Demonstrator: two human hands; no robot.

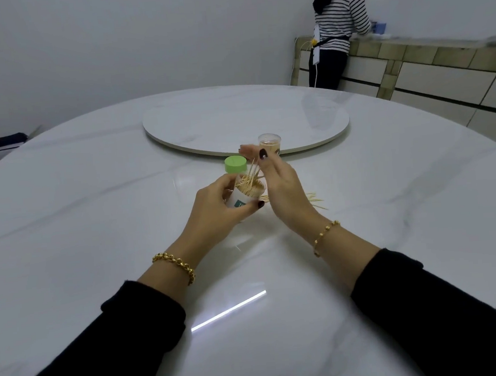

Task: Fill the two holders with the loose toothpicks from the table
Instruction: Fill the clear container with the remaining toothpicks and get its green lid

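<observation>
— So, what is the biggest thing in front of you?

— The round white tabletop, marbled and glossy. A white turntable lies on its middle. Over to the far right, a person in a striped top stands at a sideboard.

— And your hands?

— Both are over the tabletop, just nearer to me than the turntable's rim. My left hand has its fingers and thumb curled round the labelled holder. I hold it tilted, with its open mouth turned up towards my right hand. It is already packed with sticks.

— What are the right fingers doing?

— They are narrowed to a pinch on a few toothpicks, thumb against fingertips. The lower ends of the sticks reach down to the holder's mouth.

— Where is the other holder?

— The clear holder stands upright just behind my right fingers, close to the turntable's edge, with toothpicks inside.

— Anything smaller?

— A green lid shows just above my left fingers. I cannot tell whether it is joined to the holder. The loose toothpicks lie scattered on the tabletop just right of my right hand, partly hidden by it. There is also a gold bracelet on each wrist.
</observation>
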